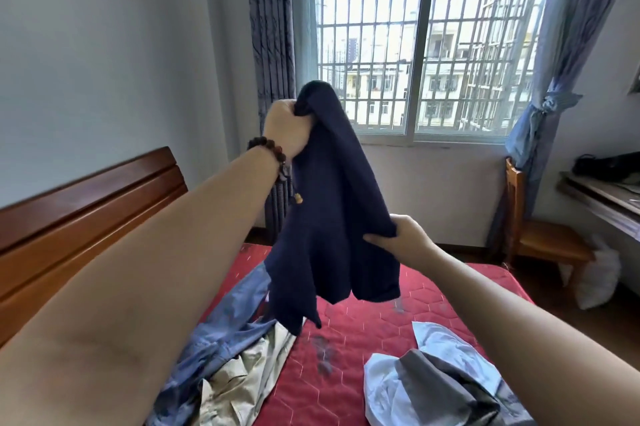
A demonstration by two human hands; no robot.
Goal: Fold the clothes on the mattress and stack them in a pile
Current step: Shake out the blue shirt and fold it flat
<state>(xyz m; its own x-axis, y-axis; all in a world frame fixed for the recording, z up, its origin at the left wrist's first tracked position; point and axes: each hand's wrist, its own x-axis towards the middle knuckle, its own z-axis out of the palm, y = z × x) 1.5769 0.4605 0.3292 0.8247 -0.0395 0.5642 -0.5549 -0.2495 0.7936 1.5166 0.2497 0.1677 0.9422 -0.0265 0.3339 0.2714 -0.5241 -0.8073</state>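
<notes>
A navy blue garment hangs in the air above the red mattress. My left hand, with a bead bracelet at the wrist, grips its top end in a fist, raised high. My right hand pinches the garment's right edge lower down. On the mattress lie a blue denim garment and a beige garment at the left, crumpled together. A grey garment lies over a light blue one at the lower right.
A wooden headboard runs along the left. Behind the bed are a barred window and curtains. A wooden chair, a white bag and a desk stand at the right.
</notes>
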